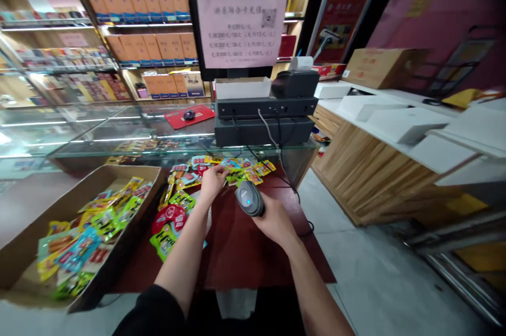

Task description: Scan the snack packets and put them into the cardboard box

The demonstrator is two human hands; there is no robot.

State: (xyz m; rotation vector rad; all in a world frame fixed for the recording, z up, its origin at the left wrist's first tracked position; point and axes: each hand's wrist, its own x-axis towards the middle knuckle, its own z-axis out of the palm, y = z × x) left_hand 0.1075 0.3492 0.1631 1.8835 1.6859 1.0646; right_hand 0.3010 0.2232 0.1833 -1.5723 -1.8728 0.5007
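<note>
with the fingers of our right hand (273, 220) wrapped round the scanner (250, 199), we should aim squarely at single packets (182, 200), our left hand (212, 185) half-curled, its grip we cannot tell.

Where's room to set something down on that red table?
The widest bare patch of tabletop lies between the forearms, nearer than the scanner in the right hand. A narrower one borders the right forearm and the tabletop's right edge. Crowded: packets around the left hand and toward the cardboard box.
</note>
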